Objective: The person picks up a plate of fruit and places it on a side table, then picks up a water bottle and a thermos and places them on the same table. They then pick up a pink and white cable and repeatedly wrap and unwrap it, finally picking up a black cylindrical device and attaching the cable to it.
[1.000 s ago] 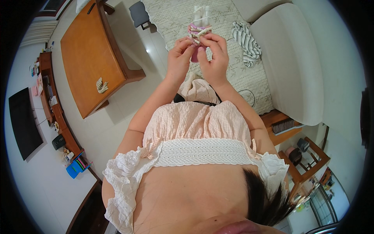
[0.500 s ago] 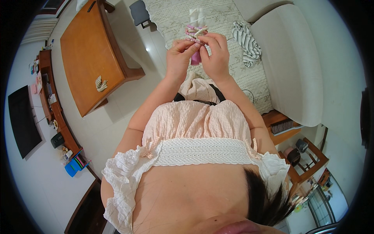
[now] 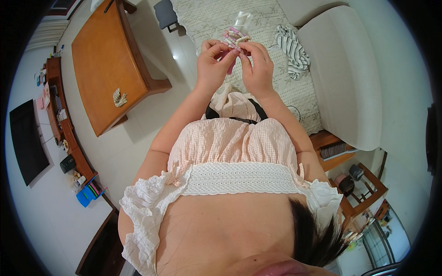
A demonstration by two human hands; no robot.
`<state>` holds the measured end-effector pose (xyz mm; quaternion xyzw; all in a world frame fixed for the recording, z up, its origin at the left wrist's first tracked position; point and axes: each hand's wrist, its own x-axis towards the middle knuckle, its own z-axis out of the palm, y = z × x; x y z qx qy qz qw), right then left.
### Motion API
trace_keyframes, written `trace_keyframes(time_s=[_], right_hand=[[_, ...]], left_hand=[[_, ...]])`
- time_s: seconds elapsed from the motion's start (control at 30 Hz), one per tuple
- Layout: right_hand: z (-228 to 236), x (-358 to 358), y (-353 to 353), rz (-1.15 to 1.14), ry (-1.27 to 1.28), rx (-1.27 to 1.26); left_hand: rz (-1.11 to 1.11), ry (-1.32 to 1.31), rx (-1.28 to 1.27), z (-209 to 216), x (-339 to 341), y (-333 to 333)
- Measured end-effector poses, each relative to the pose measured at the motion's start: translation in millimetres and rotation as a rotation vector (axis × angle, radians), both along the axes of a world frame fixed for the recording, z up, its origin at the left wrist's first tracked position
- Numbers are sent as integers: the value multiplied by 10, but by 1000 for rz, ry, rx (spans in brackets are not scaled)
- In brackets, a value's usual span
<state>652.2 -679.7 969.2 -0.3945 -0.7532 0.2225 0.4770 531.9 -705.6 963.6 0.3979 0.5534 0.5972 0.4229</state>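
both hands met above a sofa [image 3: 258, 27] draped in a pale patterned cover, the left hand [image 3: 212, 64] and right hand [image 3: 258, 66] pinching a small bundle of pink and white sticks [image 3: 235, 39] between fingertips; a striped cloth [image 3: 291, 48] lay just beside them, a wooden worktop [image 3: 106, 64] stood well apart to the left.

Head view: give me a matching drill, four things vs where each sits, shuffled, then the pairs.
Things:
1. striped cloth
2. small crumpled cloth
3. pink and white bundle
4. blue holder

Places:
A. on the wooden table
B. between the fingertips of the left hand and right hand
C. on the sofa seat
D. on the long low shelf by the wall

Pairs: 1-C, 2-A, 3-B, 4-D
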Motion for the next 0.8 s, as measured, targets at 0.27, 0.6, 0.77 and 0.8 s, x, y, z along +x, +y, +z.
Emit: trace_keyframes(time_s=[0.27, 0.6, 0.77, 0.8], right_hand=[[1, -71, -68, -70, 79, -15], [55, -76, -80, -236, 281, -326], [-210, -1, -26, -79, 440, -711], [-200, 3, -42, 0, 651, -886]], left_hand=[[-9, 459, 135, -29, -3, 60], [28, 282, 163, -75, 48, -2], [65, 163, 75, -247, 43, 6], [42, 123, 67, -230, 67, 7]])
